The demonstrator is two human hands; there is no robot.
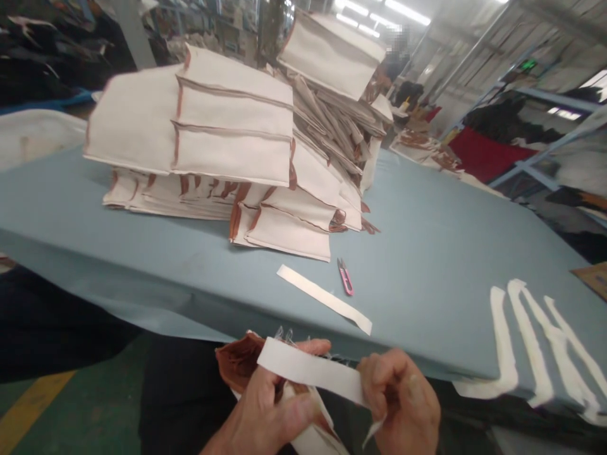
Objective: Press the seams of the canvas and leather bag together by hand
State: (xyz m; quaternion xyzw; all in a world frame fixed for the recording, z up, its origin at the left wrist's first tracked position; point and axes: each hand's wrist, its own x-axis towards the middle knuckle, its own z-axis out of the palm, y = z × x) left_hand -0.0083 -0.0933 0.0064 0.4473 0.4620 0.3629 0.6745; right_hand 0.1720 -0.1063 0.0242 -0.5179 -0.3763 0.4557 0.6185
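Close to my body, my left hand [272,414] is closed on a cream-and-brown fabric piece [239,363], which looks like a folded bag; its lower part runs out of view. A white fabric strip [315,373] lies across the fingers of that hand, above the piece. My right hand [403,401] pinches the strip's right end, with a short tail hanging below the fingers. Loose threads stick up behind the strip. On the table beyond lie a second cream strip [325,299] and pink-handled thread snips [345,277].
Stacks of cream fabric pieces with brown edges [232,148] cover the back left of the blue-grey table [427,253]. Another pile [332,57] rises behind them. Several long white strips [526,335] hang over the table's right front edge. Shelving [535,170] stands at the right.
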